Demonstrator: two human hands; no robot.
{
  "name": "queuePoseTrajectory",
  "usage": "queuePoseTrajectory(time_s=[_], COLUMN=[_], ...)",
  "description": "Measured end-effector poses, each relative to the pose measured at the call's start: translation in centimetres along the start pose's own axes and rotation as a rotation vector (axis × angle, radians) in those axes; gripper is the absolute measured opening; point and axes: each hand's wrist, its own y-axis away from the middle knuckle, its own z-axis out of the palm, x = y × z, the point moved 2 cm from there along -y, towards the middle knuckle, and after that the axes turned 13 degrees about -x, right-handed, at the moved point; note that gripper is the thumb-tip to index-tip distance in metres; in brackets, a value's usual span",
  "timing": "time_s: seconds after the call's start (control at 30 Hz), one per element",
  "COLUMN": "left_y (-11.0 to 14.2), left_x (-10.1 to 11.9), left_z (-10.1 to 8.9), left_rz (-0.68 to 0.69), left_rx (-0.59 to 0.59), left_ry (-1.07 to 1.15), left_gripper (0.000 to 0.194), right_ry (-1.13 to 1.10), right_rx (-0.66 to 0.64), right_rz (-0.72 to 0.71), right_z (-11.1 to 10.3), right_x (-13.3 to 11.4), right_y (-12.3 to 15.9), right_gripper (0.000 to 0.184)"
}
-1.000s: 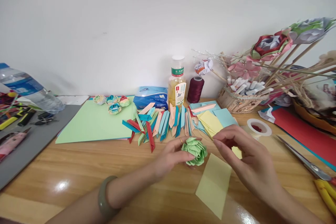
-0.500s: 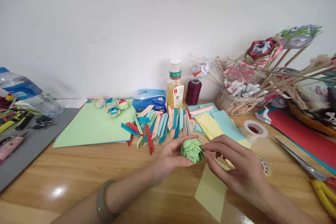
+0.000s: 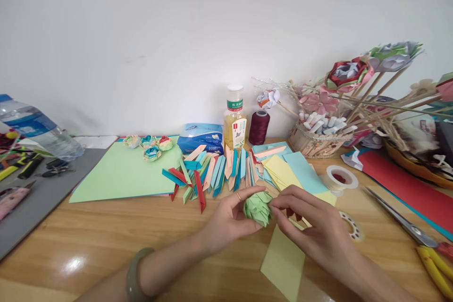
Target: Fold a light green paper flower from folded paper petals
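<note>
A green folded-paper flower ball (image 3: 257, 207) with overlapping pointed petals is held above the table. My left hand (image 3: 231, 217) cups it from the left, thumb below and forefinger over the top. The thumb and forefinger of my right hand (image 3: 311, 226) are closed on a petal at its right edge. Something dark red shows beneath my right fingers; I cannot make out what it is. A yellow paper sheet (image 3: 285, 259) lies below the ball. Folded paper strips (image 3: 215, 170) in several colours are piled just behind my hands.
Small paper flowers (image 3: 152, 152) lie on green paper (image 3: 123, 179) at left. A tissue pack (image 3: 200, 138), drink bottle (image 3: 235, 118) and thread spool (image 3: 259, 128) stand along the wall. Tape (image 3: 341, 178), scissors (image 3: 406, 226) and a basket (image 3: 314, 145) of paper flowers are at right.
The flower ball has turned and tipped slightly in my left hand. My right fingertips have closed together on its right edge. The whole view has shifted a little.
</note>
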Motion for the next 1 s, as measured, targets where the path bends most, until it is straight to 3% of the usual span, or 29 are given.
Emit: queuePoseTrajectory(time_s=[0.2, 0.57, 0.73, 0.87, 1.0], left_y=[-0.1, 0.1, 0.1, 0.2, 0.2], left_x=[-0.2, -0.5, -0.3, -0.2, 0.0], left_z=[-0.2, -0.3, -0.2, -0.4, -0.5], left_rz=[0.006, 0.004, -0.016, -0.014, 0.005], left_rx=[0.039, -0.004, -0.026, -0.035, -0.074], left_ry=[0.02, -0.047, -0.101, -0.145, -0.047], left_gripper=[0.053, 0.055, 0.053, 0.053, 0.052], right_ry=[0.165, 0.119, -0.029, 0.023, 0.196], right_rx=[0.052, 0.051, -0.097, -0.231, -0.176], right_rz=[-0.096, -0.098, 0.006, 0.107, 0.016], right_z=[0.5, 0.3, 0.0, 0.2, 0.4], right_x=[0.8, 0.6, 0.5, 0.6, 0.6], right_y=[0.9, 0.4, -0.1, -0.3, 0.0], right_gripper=[0.016, 0.015, 0.014, 0.017, 0.017])
